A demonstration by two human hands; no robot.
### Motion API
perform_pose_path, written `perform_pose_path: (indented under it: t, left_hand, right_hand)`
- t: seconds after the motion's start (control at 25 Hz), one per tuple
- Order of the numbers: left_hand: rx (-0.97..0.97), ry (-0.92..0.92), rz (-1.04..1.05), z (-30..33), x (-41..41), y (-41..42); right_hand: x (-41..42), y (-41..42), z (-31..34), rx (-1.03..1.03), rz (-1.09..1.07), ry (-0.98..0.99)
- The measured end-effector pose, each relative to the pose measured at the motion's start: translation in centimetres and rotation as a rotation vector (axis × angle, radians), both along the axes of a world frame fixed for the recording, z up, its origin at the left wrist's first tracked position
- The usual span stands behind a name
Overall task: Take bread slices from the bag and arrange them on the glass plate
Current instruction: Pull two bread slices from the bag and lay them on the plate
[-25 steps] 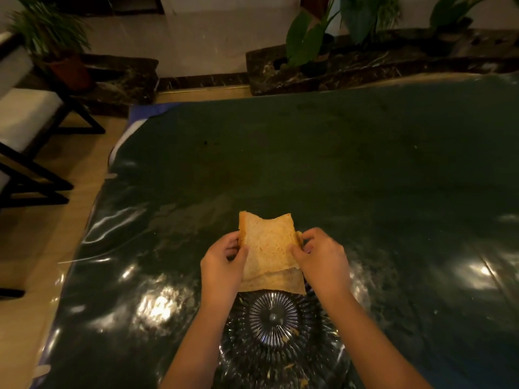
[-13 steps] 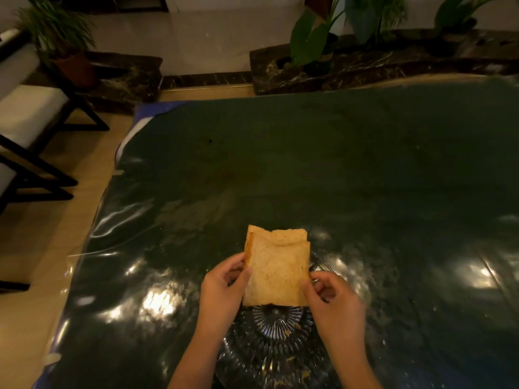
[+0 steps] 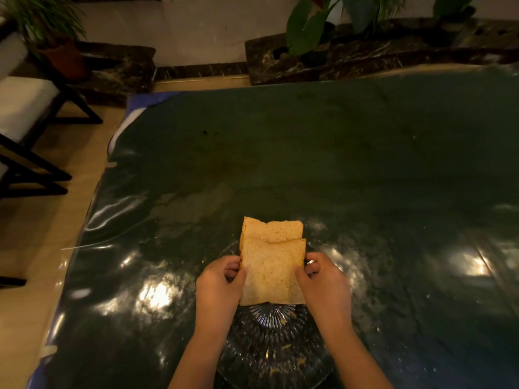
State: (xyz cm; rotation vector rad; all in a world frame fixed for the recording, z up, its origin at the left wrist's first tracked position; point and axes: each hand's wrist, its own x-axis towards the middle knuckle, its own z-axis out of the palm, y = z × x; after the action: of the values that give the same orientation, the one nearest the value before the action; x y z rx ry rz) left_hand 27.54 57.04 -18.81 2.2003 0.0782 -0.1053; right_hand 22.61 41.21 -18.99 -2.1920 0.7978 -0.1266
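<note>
Two tan bread slices lie overlapped over the far half of the ribbed glass plate [image 3: 269,349]. The upper slice [image 3: 271,272] covers most of the lower slice [image 3: 276,230], whose far end sticks out past the plate's rim. My left hand [image 3: 217,287] pinches the upper slice's left edge and my right hand [image 3: 323,284] pinches its right edge. Whether the slices rest on the plate or hover just above it I cannot tell. Crumbs dot the near part of the plate. No bag is in view.
The plate sits near the front of a table under a dark green, shiny plastic cover [image 3: 337,164]. Its left edge [image 3: 92,214] drops to a wooden floor. A black-framed chair [image 3: 31,130] stands at the left. Potted plants [image 3: 309,29] line a marble ledge behind.
The two slices came toward me and down over the plate, with the upper slice now covering more of the lower one. Both hands slid back along the slice edges.
</note>
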Motion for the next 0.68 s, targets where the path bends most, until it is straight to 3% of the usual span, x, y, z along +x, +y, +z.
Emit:
perform_pose_path:
  t: [0.44,0.68]
  left_hand:
    - [0.027,0.024,0.022,-0.7,-0.9,0.0]
    - [-0.053,0.070,0.085,-1.3,-1.3,-1.0]
  right_hand:
    - [-0.6,0.2,-0.6,0.028,0.056,-0.010]
    - [1.2,-0.5,-0.9,0.029,0.063,-0.013]
